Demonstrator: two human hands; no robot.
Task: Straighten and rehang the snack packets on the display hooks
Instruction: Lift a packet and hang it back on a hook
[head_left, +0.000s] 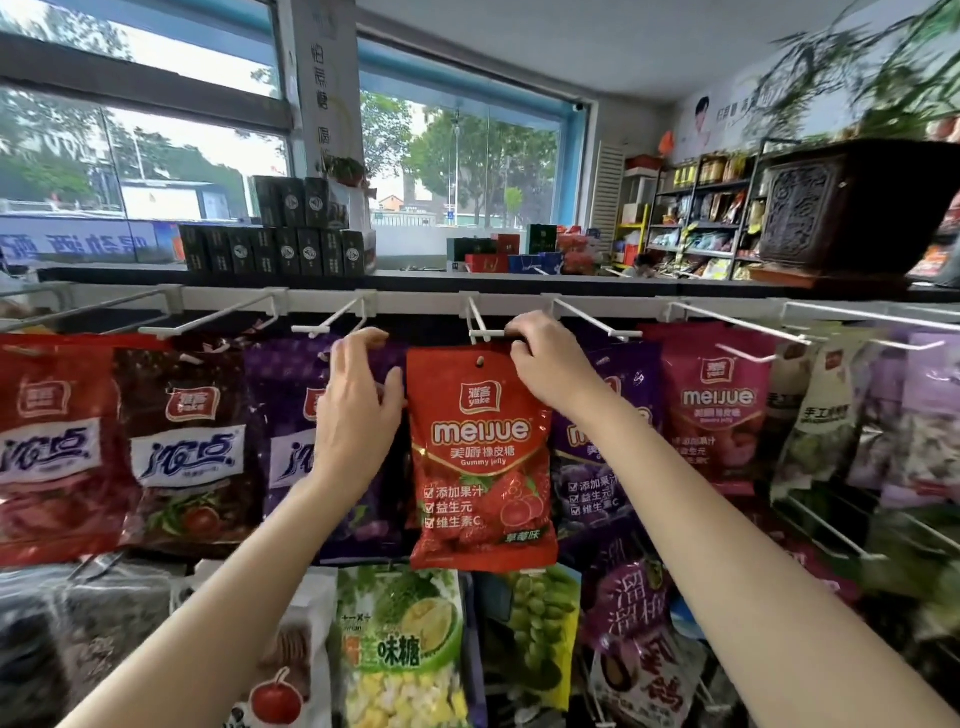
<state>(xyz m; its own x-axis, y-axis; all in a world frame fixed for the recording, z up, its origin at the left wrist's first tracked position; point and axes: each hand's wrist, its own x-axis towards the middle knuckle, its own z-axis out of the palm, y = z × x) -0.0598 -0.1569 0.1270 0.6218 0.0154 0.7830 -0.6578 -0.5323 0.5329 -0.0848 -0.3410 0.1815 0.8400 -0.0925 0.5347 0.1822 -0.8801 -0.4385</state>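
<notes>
A red Meijue gummy packet (480, 457) hangs in the middle of the rack, its punched hole just below the tip of a white display hook (480, 325). My right hand (545, 366) pinches the packet's top right corner, fingers curled right at the hook's crossbar. My left hand (358, 405) lies with relaxed fingers against the packet's left edge and the purple packet (291, 415) behind it. Whether the red packet hangs on the hook or only from my fingers is not visible.
White hooks (592, 317) stick out toward me along the whole rail (415, 300). Red, dark and purple packets hang left, purple and pink Meijue packets (717, 405) right, more bags in the row below. Black boxes (275, 249) and a dark planter (852, 208) stand on the ledge above.
</notes>
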